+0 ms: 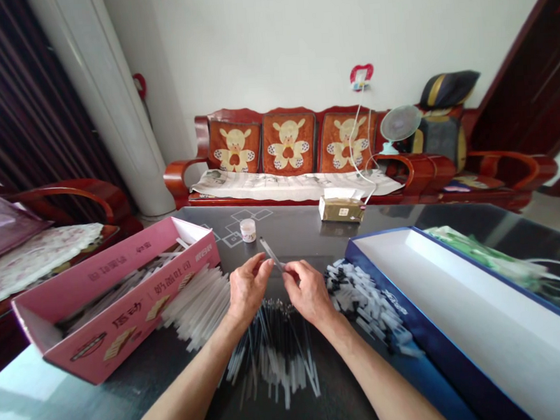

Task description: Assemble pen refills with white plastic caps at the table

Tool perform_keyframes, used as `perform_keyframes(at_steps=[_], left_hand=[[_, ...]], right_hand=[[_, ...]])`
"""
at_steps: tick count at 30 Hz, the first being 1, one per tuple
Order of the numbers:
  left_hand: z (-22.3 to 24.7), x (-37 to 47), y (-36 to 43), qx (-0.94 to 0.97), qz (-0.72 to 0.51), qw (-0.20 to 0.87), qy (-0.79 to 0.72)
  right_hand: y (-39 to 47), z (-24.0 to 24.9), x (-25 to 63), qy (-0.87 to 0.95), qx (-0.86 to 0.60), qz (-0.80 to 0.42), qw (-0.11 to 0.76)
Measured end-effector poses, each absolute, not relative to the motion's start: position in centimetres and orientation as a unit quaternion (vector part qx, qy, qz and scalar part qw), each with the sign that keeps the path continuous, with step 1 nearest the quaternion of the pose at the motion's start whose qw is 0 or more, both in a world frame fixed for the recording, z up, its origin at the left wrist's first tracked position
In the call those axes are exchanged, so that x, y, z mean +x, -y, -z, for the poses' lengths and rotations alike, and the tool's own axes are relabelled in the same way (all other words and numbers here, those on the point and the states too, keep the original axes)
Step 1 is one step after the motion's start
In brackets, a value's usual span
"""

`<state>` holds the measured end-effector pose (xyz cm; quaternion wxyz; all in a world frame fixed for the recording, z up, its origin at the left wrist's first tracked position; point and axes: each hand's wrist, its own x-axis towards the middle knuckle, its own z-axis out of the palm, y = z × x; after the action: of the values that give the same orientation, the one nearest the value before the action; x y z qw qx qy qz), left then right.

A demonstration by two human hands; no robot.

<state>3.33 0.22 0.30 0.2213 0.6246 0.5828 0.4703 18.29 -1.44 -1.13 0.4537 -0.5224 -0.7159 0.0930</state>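
My right hand (pixel 309 291) pinches a slim translucent pen (pixel 271 252) between thumb and fingers, its dark tip pointing up and away to the left. My left hand (pixel 247 286) is beside it, thumb and forefinger apart, with nothing visible in them. Beneath both hands lies a pile of thin pen refills (pixel 283 350) with dark ends. To the left, against the pink box, is a heap of clear plastic tubes (pixel 200 305). A heap of short white and black pen caps (pixel 363 303) lies to the right of my right hand.
A pink box (pixel 125 329) with slender sticks inside stands at left, a blue-edged white tray (pixel 469 305) at right. A small round jar (pixel 247 230) and a tissue box (pixel 342 209) stand farther back on the dark table (pixel 295 228). Green packaging (pixel 489 253) lies beyond the tray.
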Motion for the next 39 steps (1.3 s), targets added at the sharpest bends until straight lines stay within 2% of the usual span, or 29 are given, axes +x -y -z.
perform_keyframes(at_steps=[4, 8, 11, 17, 21, 30, 39], left_hand=[[-1.1, 3.7, 0.2, 0.583, -0.565, 0.263, -0.521], [-1.9, 4.2, 0.8, 0.57, -0.589, 0.346, -0.456], [-2.2, 4.2, 1.0, 0.617, -0.563, 0.319, -0.448], [-1.9, 3.7, 1.4, 0.786, -0.389, -0.011, -0.481], [-0.8, 3.7, 1.3, 0.816, -0.299, -0.12, -0.481], [0.3, 3.5, 0.6, 0.832, -0.279, -0.173, -0.448], [0.6, 3.5, 0.5, 0.83, -0.286, -0.178, -0.444]], right_hand=[[2.8, 0.5, 15.9, 0.67, -0.456, -0.301, 0.503], [3.7, -0.2, 15.1, 0.634, -0.368, -0.457, 0.503], [3.5, -0.1, 15.8, 0.629, -0.373, -0.451, 0.513], [1.5, 1.8, 17.6, 0.472, -0.434, -0.446, 0.624], [1.0, 2.6, 17.8, 0.441, -0.449, -0.466, 0.622], [0.6, 2.6, 18.4, 0.469, -0.486, -0.483, 0.558], [0.6, 1.8, 19.2, 0.51, -0.433, -0.495, 0.554]])
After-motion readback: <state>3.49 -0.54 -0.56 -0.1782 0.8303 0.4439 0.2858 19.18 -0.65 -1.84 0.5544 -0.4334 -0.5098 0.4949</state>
